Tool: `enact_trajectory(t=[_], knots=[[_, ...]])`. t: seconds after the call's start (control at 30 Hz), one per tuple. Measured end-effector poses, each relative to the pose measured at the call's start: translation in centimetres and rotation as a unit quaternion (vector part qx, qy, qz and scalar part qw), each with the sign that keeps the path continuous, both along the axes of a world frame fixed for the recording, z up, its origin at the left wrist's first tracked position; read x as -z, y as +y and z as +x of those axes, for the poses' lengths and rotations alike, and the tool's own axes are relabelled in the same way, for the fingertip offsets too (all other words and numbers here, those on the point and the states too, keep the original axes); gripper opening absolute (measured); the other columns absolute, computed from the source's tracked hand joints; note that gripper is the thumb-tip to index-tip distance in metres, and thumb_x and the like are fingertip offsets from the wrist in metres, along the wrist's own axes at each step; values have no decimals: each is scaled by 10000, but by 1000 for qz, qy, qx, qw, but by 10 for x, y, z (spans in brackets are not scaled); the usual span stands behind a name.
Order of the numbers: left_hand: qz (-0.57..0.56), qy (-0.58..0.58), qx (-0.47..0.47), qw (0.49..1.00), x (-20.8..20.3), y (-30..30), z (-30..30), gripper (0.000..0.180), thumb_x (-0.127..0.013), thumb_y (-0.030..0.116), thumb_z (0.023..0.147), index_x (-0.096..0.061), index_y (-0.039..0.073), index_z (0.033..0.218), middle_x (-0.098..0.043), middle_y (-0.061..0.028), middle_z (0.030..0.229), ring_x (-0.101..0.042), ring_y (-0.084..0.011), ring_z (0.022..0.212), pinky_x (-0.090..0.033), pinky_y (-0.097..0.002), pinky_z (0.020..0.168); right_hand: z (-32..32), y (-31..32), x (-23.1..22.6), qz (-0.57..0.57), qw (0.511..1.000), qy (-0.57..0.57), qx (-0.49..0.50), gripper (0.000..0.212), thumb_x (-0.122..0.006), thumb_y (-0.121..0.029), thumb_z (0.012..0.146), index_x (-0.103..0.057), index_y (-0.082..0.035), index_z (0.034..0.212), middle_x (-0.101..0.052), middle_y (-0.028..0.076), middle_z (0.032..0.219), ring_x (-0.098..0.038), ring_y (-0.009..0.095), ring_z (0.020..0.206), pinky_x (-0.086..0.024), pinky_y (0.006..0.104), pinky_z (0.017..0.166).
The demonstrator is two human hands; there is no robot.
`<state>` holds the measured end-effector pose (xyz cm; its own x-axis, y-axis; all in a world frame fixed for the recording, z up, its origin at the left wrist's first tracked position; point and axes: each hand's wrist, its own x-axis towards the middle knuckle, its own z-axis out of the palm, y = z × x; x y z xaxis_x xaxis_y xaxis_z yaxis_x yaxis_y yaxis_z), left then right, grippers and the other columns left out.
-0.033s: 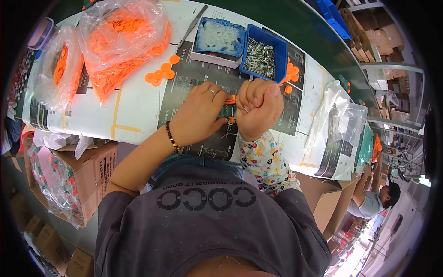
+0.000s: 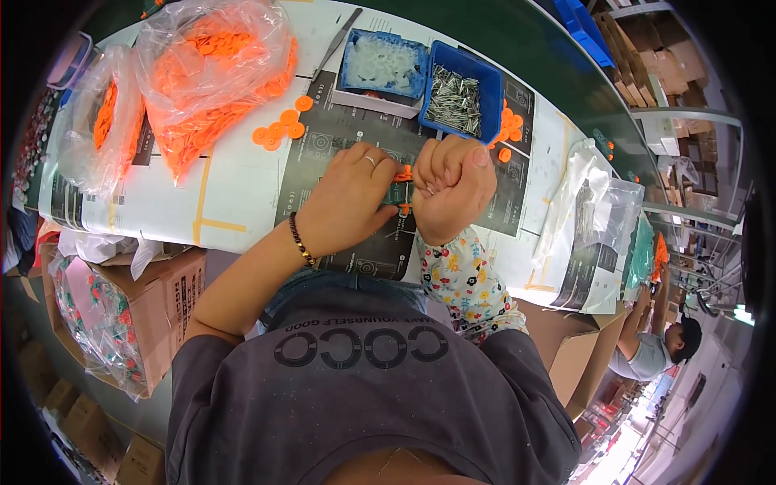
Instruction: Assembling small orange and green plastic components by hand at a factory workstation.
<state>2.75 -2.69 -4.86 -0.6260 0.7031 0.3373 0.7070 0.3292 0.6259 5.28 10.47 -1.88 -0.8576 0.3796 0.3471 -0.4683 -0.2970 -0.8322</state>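
White-topped workbench: left hand holds green-and-orange piece, seemingly part-assembled; right hand fisted, contents unclear; orange discs, metal pins unfitted.

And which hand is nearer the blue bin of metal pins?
Right: the right hand is pictured just below the blue bin; the left hand is farther, below and leftward.

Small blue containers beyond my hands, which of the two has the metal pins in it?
The right-hand container, nearer your right hand: loose silvery pins lie in it, whereas the left-hand container shows a whitish substance.
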Motion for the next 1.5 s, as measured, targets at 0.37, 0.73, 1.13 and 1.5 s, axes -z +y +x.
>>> enact_trajectory(t=[0.37,0.73,1.13,1.5], knots=[[4,-7,10,1000,0,2,0,467,-746,98,640,-538,-2,1046,-551,-139,1036,-507,-316,1015,-416,-400,867,-2,-6,0,-15,999,5,42,412,-402,-242,970,-325,-68,604,-308,37,529,-245,101,414,-179,243,346],[10,-7,9,1000,-1,3,0,472,-743,93,642,-530,-9,1050,-549,-147,1044,-506,-319,1013,-421,-405,871,-1,-4,4,2,999,15,45,427,-390,-264,983,-339,-64,609,-323,38,542,-264,104,425,-203,242,360],[18,-8,6,1000,0,4,1,505,-754,89,626,-525,-12,1065,-550,-145,1051,-508,-319,1005,-430,-393,886,5,0,11,54,994,93,30,423,-365,-271,994,-362,-50,633,-337,50,568,-279,113,434,-216,248,364],[11,-2,8,1000,-2,-2,1,484,-749,95,635,-525,-19,1048,-566,-155,1042,-509,-328,1015,-436,-393,889,-1,-7,18,112,987,119,-5,398,-376,-242,979,-381,-37,638,-339,53,569,-282,123,442,-236,258,390]])
